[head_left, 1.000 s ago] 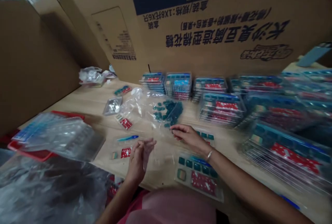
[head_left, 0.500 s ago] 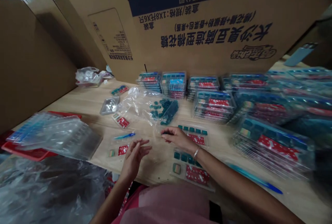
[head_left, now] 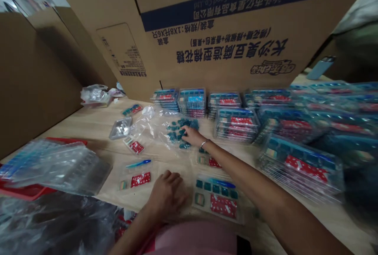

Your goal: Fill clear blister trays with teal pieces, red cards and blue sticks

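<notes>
Over the clear plastic bag (head_left: 149,127), my right hand (head_left: 192,135) dips its bent fingers into a heap of small teal pieces (head_left: 177,124); what is between its fingertips is hidden. My left hand (head_left: 169,192) is low over the table, back up, with blurred, curled fingers. To its right lies a clear tray (head_left: 203,203) with a row of teal squares, a striped block, a red dotted packet (head_left: 223,205) and a blue pen (head_left: 223,183). Left of that hand, another tray (head_left: 126,173) holds a pen, a striped block and a red packet. My right forearm partly covers a third tray (head_left: 202,158).
Stacks of filled trays (head_left: 236,125) line the back and right (head_left: 301,168). Empty clear trays (head_left: 85,168) lie in a red basket (head_left: 38,192) at left. A large cardboard box (head_left: 165,66) stands behind. Plastic sheeting (head_left: 53,223) fills the lower left.
My right hand has moved away from me onto the teal heap. My left hand has shifted right and turned back up. A blue pen now shows above the near right tray's teal squares.
</notes>
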Tool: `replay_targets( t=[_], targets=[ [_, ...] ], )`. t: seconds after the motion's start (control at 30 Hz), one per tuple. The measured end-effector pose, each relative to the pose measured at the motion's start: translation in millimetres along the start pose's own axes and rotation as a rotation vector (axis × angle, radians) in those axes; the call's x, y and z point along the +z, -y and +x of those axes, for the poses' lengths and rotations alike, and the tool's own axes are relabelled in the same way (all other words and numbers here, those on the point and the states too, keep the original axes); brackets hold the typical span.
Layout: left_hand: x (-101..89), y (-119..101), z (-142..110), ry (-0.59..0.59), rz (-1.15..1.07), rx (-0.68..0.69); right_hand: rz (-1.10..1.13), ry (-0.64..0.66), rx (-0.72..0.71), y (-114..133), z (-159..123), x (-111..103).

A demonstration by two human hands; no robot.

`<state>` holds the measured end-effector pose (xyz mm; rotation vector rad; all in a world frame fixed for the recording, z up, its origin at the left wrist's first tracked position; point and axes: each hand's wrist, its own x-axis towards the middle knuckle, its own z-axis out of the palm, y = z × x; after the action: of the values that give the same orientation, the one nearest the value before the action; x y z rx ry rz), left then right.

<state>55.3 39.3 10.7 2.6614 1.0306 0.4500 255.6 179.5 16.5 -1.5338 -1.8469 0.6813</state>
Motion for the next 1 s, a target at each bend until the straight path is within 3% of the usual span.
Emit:
replay_targets(
  t=[0.1,0.27,0.37,0.57,0.7,0.83,0.93,1.0],
  targets=[
    [-15.3,17,32,-0.141,-0.024,-0.033,-0.054,0.033,-0.01,-10,3,7],
    [-22.2,60,90,0.031,0.148,-0.254,-0.134,0.109,-0.09,-15,-4,6],
    [-23.9,73,107,-0.005,0.229,-0.363,-0.165,0.121,-0.122,-14,-9,0],
    [-19.1,76,145,0.055,0.194,-0.249,-0.203,0.055,-0.079,-12,-8,2],
    [-5.0,85,180,0.038,0.197,-0.341,-0.267,0.067,-0.051,-12,-11,4],
    [1.7,91,207,0.023,0.195,-0.427,-0.343,0.128,-0.135,-14,-25,-2],
    [-6.3,88,212,-0.002,0.167,-0.432,-0.384,0.177,-0.22,-19,-34,-10],
    [-16.5,81,198,-0.053,0.147,-0.413,-0.403,0.193,-0.245,-23,-39,-18]
  ],
)
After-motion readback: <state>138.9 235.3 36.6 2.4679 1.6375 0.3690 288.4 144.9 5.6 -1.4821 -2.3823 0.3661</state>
